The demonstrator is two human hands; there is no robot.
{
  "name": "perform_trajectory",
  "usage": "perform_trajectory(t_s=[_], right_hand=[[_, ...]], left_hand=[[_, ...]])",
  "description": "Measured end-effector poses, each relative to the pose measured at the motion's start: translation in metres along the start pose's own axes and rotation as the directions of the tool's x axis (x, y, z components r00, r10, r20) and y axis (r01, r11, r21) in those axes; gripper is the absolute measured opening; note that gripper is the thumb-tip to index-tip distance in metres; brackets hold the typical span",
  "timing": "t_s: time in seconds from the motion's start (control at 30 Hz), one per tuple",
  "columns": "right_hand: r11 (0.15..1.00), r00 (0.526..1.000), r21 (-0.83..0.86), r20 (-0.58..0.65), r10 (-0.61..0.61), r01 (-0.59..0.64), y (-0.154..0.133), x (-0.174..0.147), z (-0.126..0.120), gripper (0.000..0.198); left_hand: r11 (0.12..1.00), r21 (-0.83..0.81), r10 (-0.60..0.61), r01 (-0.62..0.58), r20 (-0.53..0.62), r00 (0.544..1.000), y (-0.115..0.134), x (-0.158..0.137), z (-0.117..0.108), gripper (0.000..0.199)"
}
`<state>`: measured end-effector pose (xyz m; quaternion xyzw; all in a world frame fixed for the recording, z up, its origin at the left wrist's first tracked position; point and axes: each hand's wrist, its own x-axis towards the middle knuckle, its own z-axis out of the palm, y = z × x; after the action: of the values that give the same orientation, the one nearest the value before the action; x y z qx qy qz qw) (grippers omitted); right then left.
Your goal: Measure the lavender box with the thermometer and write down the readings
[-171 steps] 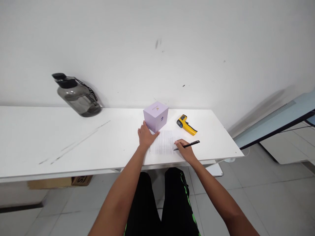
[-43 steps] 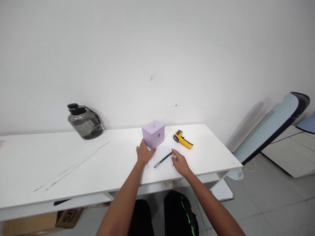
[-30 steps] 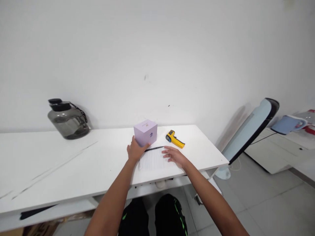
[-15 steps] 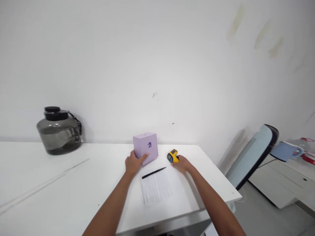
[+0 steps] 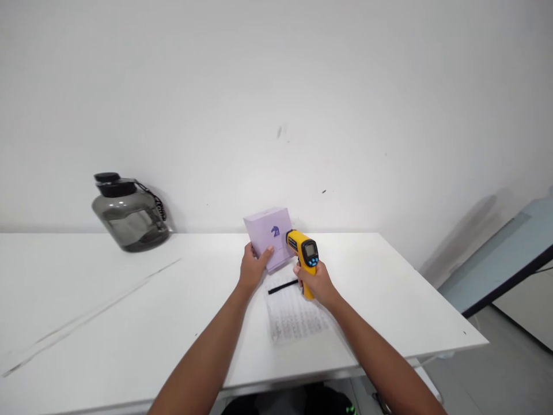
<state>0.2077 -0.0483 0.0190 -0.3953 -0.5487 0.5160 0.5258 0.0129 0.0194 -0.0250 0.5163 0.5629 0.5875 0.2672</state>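
My left hand grips the lower left side of a light purple box, its thumb across the front face. A dark blue horse-head logo marks that face, and the box tilts slightly. In my right hand is a yellow and black infrared thermometer, held upright by its handle. Its nose points at the right part of the box's front, and its small screen faces me. Whether nose and box touch, I cannot tell. Below them lie a printed sheet and a black pen, whose right end is hidden behind my right hand.
A large grey see-through water jug with a black lid stands at the left by the wall. The white table ends at the right, where a light blue panel with a dark edge leans.
My right hand has lifted the thermometer off the table area and turned it toward the box. The box has tilted in my left hand. The camera view has shifted right.
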Motion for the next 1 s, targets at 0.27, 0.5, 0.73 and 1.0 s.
perform_trajectory(t_s=[0.27, 0.5, 0.73, 1.0], right_hand=[[0.999, 0.998, -0.046, 0.050, 0.030, -0.027, 0.000, -0.005, 0.004, 0.037], [0.998, 0.999, -0.062, 0.049, 0.022, -0.019, 0.000, -0.005, 0.005, 0.036], [0.996, 0.998, -0.082, 0.054, 0.022, -0.018, 0.001, -0.005, 0.004, 0.040], [0.990, 0.999, -0.139, 0.046, -0.023, 0.029, 0.002, -0.003, 0.002, 0.040]], left_hand=[[0.999, -0.036, -0.012, 0.013, 0.048, 0.999, 0.008, -0.004, -0.004, 0.067], [0.999, -0.047, 0.002, 0.003, 0.108, 0.994, 0.014, -0.008, -0.006, 0.069], [0.999, 0.021, 0.036, -0.039, 0.132, 0.991, 0.019, -0.011, -0.007, 0.069], [0.998, 0.004, 0.062, -0.064, 0.149, 0.987, 0.017, -0.011, -0.006, 0.068]])
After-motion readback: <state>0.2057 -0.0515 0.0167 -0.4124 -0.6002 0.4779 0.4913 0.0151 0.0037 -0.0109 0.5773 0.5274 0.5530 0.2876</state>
